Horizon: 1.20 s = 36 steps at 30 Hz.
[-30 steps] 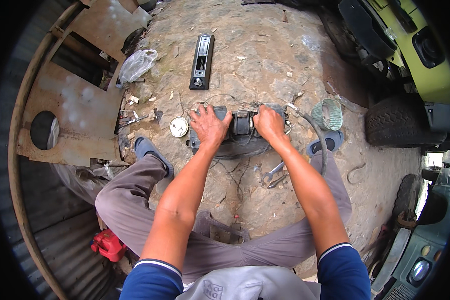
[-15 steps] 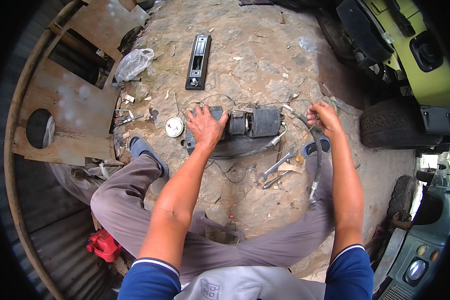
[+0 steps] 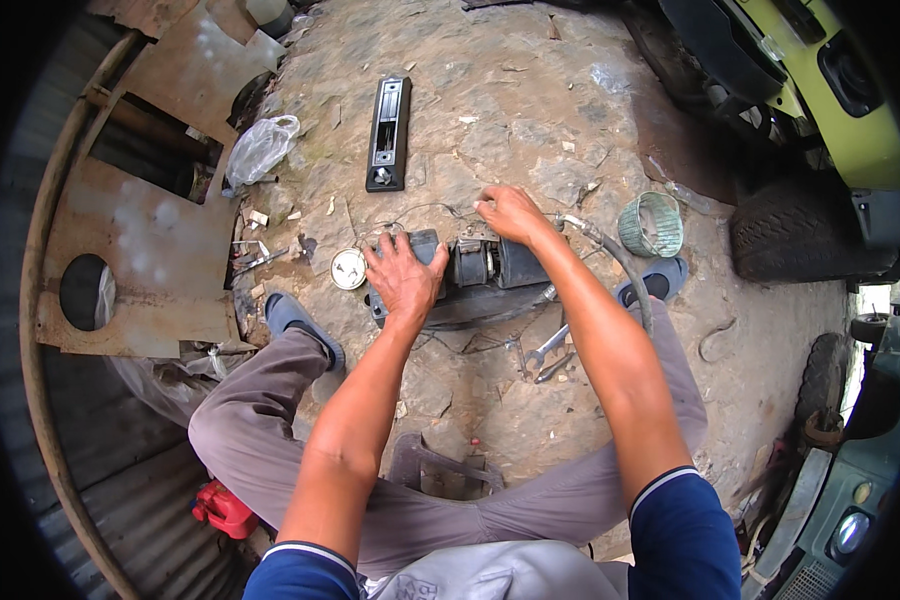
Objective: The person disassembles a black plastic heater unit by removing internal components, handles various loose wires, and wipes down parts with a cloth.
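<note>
A black blower unit (image 3: 520, 262) lies on the ground in front of me, with a ribbed motor section (image 3: 472, 265) in its middle. My left hand (image 3: 406, 275) rests on its left end, fingers spread and holding nothing. Over the unit's far edge is my right hand (image 3: 510, 214), its fingers curled together near a thin wire; whatever they pinch is too small to make out. A black hose (image 3: 615, 250) with a metal fitting runs from the right end, partly behind my right forearm. Touching distance from my left hand, a round pale dish (image 3: 348, 269) holds small bits.
A long black panel with a knob (image 3: 388, 135) lies beyond the unit. On the right stand a green basket (image 3: 652, 225) and a vehicle tyre (image 3: 805, 235). An open-end wrench (image 3: 547, 346) lies nearer me. At left are a plastic bag (image 3: 262, 150) and a cut board (image 3: 155, 215).
My right hand has moved left from beside the hose to the unit's far edge. The green basket shows where that hand was. My left hand stays on the unit.
</note>
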Tool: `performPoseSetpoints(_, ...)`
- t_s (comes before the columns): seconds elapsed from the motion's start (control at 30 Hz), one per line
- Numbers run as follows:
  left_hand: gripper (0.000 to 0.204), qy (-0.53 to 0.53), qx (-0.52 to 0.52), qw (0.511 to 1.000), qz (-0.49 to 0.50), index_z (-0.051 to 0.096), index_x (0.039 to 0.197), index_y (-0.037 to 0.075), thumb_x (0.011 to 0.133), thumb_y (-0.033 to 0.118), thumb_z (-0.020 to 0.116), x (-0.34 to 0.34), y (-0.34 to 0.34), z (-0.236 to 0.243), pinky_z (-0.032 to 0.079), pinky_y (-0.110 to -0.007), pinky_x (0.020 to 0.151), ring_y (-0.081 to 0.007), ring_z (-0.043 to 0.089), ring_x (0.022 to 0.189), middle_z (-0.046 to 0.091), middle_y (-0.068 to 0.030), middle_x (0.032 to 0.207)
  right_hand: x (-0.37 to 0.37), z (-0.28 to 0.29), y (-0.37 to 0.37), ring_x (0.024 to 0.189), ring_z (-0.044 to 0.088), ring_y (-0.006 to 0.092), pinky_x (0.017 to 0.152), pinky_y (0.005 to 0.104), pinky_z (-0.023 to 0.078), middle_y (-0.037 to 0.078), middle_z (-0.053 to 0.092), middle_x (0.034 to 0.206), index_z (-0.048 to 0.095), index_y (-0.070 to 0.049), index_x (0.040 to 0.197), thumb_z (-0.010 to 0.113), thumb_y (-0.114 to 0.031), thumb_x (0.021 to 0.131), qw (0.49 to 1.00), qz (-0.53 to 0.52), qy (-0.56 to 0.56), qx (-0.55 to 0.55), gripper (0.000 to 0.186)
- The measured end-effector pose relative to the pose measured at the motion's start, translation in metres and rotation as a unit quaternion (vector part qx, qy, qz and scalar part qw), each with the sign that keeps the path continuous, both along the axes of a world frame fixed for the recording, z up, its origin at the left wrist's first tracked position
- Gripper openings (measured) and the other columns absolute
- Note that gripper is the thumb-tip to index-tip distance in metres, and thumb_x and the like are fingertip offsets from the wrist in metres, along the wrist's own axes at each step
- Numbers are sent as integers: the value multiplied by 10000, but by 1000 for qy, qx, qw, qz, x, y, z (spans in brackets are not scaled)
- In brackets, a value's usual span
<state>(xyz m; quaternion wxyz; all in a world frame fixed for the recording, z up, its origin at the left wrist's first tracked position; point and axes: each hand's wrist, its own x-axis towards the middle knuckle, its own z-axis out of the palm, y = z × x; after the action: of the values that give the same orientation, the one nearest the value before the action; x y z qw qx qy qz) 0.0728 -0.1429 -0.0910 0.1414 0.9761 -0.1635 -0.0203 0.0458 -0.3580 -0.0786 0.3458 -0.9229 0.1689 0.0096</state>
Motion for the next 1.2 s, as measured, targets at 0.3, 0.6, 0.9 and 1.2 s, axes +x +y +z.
performPoseSetpoints(0.3,532,-44,-6,998,-34,592,1269,26,971,464,536,6,8,-4,388,-609,982,-482,412,1267,499,-213,1390,15,8,55,886,695,406,877,451,530,171,730,825,750,-8,806,588,-66,776,940,263,110,-186,174)
performPoseSetpoints(0.6,488,-48,2,998,-36,606,1239,25,961,424,562,5,5,-1,395,-603,970,-485,436,1239,523,-204,1353,20,50,46,710,684,259,671,456,529,140,686,718,669,-21,746,589,-158,843,983,163,-8,87,186)
performPoseSetpoints(0.9,509,-36,-8,999,-31,603,1247,28,964,447,548,5,2,2,389,-597,984,-487,421,1262,519,-210,1355,11,185,-79,496,459,58,426,250,390,-12,520,632,673,-26,901,712,-270,905,979,-38,4,199,247)
performPoseSetpoints(1.2,516,-46,-4,998,-36,611,1242,20,958,447,556,7,6,1,415,-591,961,-471,429,1247,521,-204,1351,-72,159,9,901,705,271,848,371,542,136,745,961,734,-36,1066,682,-286,927,923,331,167,106,291)
